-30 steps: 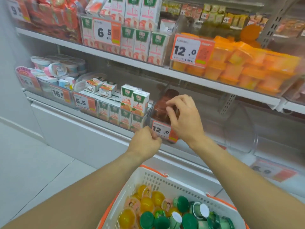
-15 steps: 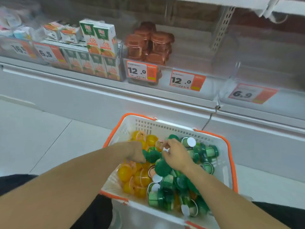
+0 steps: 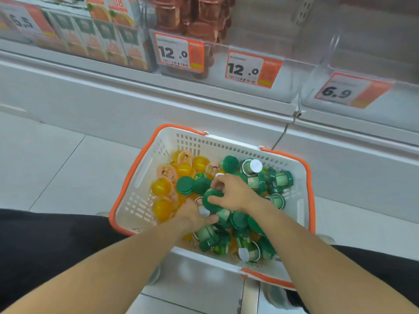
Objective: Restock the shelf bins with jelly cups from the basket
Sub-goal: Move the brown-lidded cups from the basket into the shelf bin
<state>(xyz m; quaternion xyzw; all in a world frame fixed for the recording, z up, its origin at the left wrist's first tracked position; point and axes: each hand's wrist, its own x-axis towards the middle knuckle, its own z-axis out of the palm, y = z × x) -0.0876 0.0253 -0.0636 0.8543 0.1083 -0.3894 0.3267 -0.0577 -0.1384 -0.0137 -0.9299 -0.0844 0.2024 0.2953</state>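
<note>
My right hand (image 3: 233, 193) pinches a green jelly cup (image 3: 209, 198); my left hand (image 3: 195, 217) digs among cups, its grip unclear. The basket (image 3: 145, 173) rim rings both, white floor (image 3: 56, 159) beyond.

Both hands are now working down in the basket (image 3: 158, 155) rather than up at the shelf bins: the right hand (image 3: 233, 193) is closing on a green jelly cup (image 3: 212, 197), the left hand (image 3: 195, 217) is digging in beside it.
</note>
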